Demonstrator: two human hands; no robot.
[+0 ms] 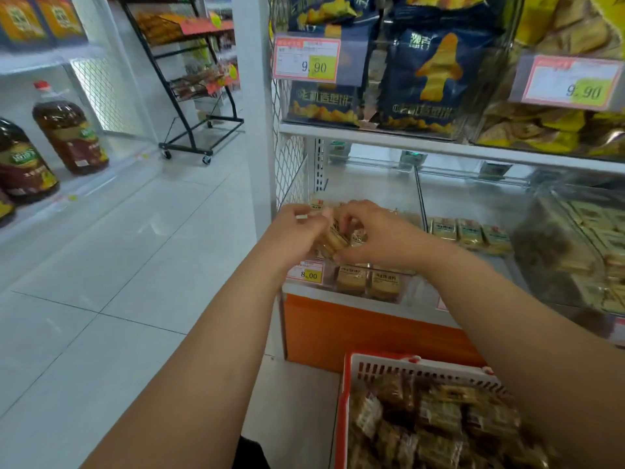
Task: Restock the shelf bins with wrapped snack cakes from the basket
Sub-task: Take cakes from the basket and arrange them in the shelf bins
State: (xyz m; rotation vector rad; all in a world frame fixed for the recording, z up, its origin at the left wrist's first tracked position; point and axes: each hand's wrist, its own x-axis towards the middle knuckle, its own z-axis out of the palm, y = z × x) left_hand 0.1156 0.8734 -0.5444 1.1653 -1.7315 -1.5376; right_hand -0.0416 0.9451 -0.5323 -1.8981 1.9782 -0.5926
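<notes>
Snack cakes (333, 236) pinched between left hand (297, 228) and right hand (370, 231) over bin (389, 194), squaring bundle for neat drop.

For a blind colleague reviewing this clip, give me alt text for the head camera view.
Both hands, left hand and right hand, hold wrapped snack cakes over a clear shelf bin. A red and white basket of more cakes sits below.

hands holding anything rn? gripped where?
Both hands, left and right, pinch a cluster of wrapped snack cakes by its sides; exact finger placement blurred.
</notes>
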